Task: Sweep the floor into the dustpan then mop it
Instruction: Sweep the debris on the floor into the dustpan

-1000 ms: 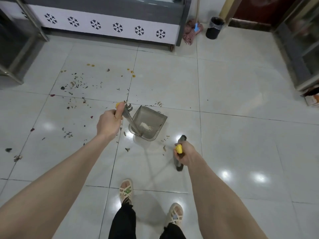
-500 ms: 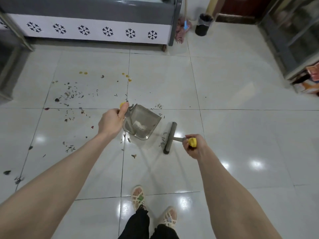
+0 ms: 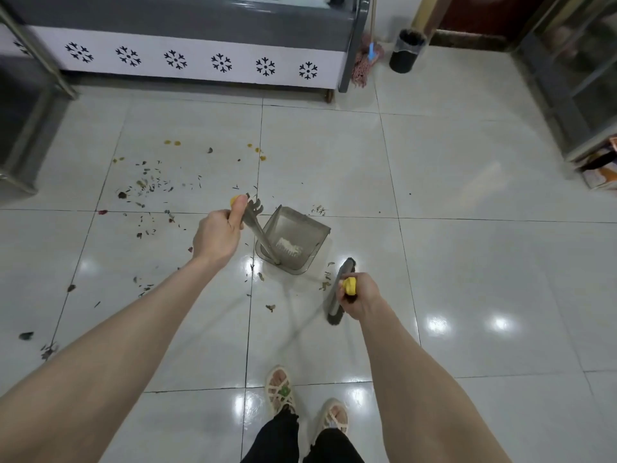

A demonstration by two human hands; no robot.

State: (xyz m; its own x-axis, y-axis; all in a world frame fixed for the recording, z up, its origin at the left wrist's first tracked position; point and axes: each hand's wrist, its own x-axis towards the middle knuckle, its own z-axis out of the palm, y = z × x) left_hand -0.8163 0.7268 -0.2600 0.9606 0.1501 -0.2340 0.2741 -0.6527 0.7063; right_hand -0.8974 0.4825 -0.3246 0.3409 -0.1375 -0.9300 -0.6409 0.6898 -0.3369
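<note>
Inside dustpan (image 3: 302, 225), pale debris (image 3: 288, 250).

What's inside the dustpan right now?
Inside the dustpan, a pale whitish patch lies on its floor; debris or marking, I cannot tell. Its handle, gripped by the left hand, covers a strip of the interior.

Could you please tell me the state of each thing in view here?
dustpan, resting on the floor, handle gripped by left hand.
broom, head down beside the dustpan, gripped by right hand.
scraps, mostly unswept, scattered left of the dustpan.
mop, unused, leaning in the far corner.
bin, upright beside the mop.
</note>
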